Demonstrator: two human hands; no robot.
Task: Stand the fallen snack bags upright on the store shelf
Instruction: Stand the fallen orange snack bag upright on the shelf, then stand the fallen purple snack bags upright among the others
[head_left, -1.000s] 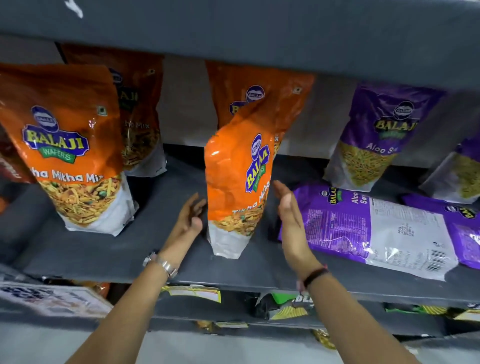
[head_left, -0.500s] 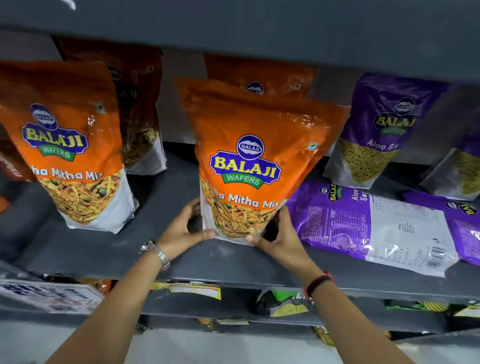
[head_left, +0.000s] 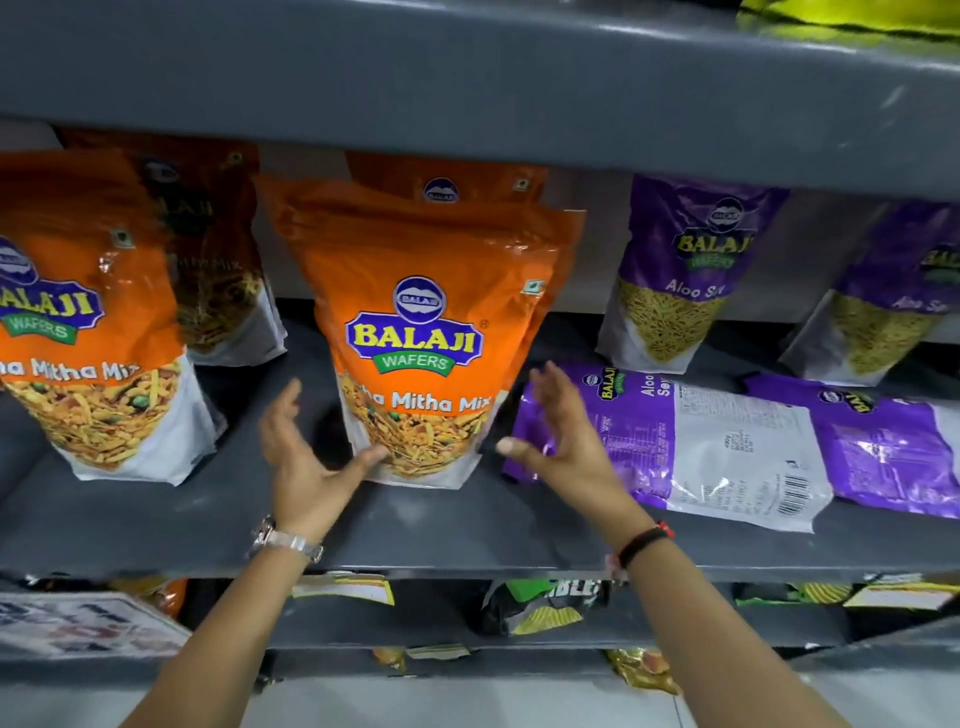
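An orange Mitha Mix bag (head_left: 421, 332) stands upright in the middle of the grey shelf (head_left: 415, 540), its front facing me. My left hand (head_left: 306, 457) is open just left of its base, the thumb tip near or touching the lower corner. My right hand (head_left: 561, 441) is open to the right of the bag, apart from it, above the near end of a purple Aloo Sev bag (head_left: 675, 447) that lies flat on the shelf. A second purple bag (head_left: 883, 447) lies flat further right.
Another orange bag (head_left: 88, 332) stands at the left with one behind it (head_left: 223, 260). Two purple bags (head_left: 680, 270) (head_left: 893, 296) stand at the back right. The upper shelf (head_left: 467, 93) overhangs closely. Lower shelves hold more packets (head_left: 540, 608).
The orange bag was turned from edge-on to face front and set down. Both hands have let go of its lower corners and spread open beside it.
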